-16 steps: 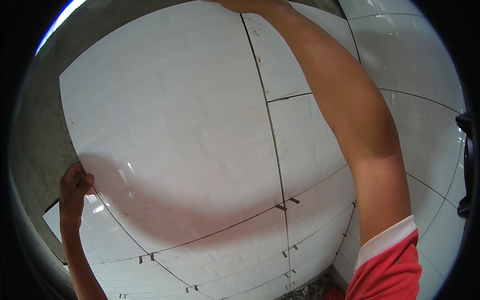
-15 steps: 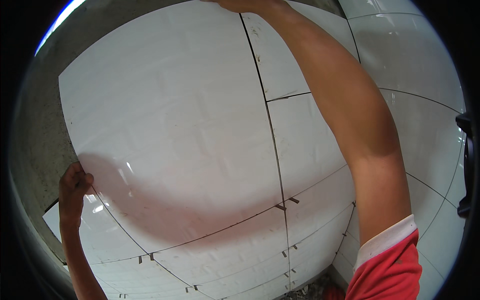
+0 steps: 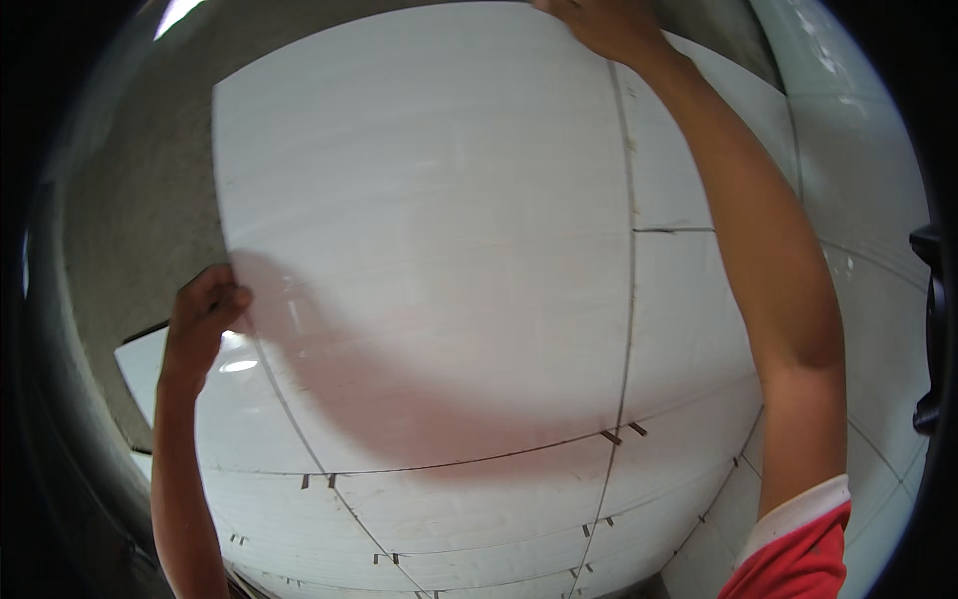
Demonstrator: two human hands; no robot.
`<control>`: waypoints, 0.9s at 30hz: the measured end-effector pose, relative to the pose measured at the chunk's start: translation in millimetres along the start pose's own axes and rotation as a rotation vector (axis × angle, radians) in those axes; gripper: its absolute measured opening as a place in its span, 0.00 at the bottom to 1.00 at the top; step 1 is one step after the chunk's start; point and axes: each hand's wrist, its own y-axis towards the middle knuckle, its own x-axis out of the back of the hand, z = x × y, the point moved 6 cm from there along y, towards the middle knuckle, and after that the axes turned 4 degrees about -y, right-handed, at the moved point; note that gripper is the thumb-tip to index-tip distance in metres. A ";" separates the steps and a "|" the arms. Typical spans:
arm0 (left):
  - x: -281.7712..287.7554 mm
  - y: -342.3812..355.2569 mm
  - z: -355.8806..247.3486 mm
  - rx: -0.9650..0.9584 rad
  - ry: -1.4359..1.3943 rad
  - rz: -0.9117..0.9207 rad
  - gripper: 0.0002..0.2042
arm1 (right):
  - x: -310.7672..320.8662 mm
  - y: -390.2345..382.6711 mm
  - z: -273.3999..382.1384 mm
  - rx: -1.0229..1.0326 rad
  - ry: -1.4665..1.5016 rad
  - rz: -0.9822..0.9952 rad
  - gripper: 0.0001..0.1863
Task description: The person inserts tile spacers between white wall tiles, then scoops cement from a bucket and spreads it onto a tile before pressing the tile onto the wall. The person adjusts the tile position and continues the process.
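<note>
A large glossy white wall tile (image 3: 429,200) fills the middle of the view, with bare cement wall beyond its left and top edges. My left hand (image 3: 208,311) is closed on the tile's left edge near its lower corner, thumb on the face and fingers curled at the side. Up at the top edge, near the right corner, my right hand (image 3: 611,28) grips with bent fingers; the picture's rim partly cuts it off. Along the tile's bottom runs a thin joint with small dark spacers (image 3: 612,436) sticking out of it.
More white tiles (image 3: 519,514) are set in rows below, with spacers (image 3: 318,481) in their joints. Narrower cut tiles (image 3: 689,290) stand on the right, meeting a tiled side wall (image 3: 858,170) at a corner. Grey cement (image 3: 140,200) shows at the left.
The view has swung, so the tile and both arms sit farther right in the picture. Both hands keep to the same edges of the tile.
</note>
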 end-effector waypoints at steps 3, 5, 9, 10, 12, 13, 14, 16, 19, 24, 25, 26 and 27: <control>1.0 -0.9 0.3 0.002 0.065 -0.045 0.13 | 2.4 3.9 -0.6 0.001 -0.004 -0.145 0.21; 0.5 -1.0 -2.9 -0.035 0.080 -0.059 0.13 | -0.7 4.2 -3.3 -0.046 -0.038 -0.128 0.26; 1.9 -2.8 -8.6 -0.026 0.071 -0.058 0.12 | -2.9 3.9 -5.1 -0.094 0.001 0.002 0.21; 2.0 -3.8 -9.0 -0.001 0.067 -0.054 0.12 | -3.2 3.8 -5.0 -0.104 -0.003 0.054 0.21; 2.3 -5.3 -10.1 0.045 0.054 -0.042 0.12 | 2.6 5.6 -1.9 -0.094 -0.005 0.054 0.20; 2.5 -5.7 -11.5 0.048 0.049 -0.042 0.12 | 5.6 6.5 -0.2 -0.099 -0.012 0.045 0.20; 2.4 -5.5 -12.8 0.048 0.042 -0.042 0.12 | 6.5 7.5 1.0 -0.118 -0.021 0.060 0.20; 2.2 -5.4 -13.6 0.057 0.040 -0.044 0.12 | 9.5 8.6 5.0 -0.112 0.016 0.081 0.20; 1.6 -3.6 -12.2 0.069 0.024 -0.030 0.11 | 11.2 7.4 7.4 -0.136 0.064 0.129 0.21; 2.9 -1.0 -10.3 0.028 0.127 0.005 0.10 | 11.8 4.1 7.6 -0.122 -0.005 0.170 0.23; 3.1 0.3 -9.7 0.021 0.134 0.022 0.10 | 11.8 3.9 7.7 -0.104 -0.018 0.163 0.23; 4.2 1.8 -7.7 0.039 0.119 0.027 0.10 | 12.6 3.5 7.8 -0.094 -0.012 0.140 0.23; 5.7 4.1 -6.3 0.050 0.095 0.032 0.09 | 10.5 2.9 6.4 -0.099 -0.033 0.165 0.24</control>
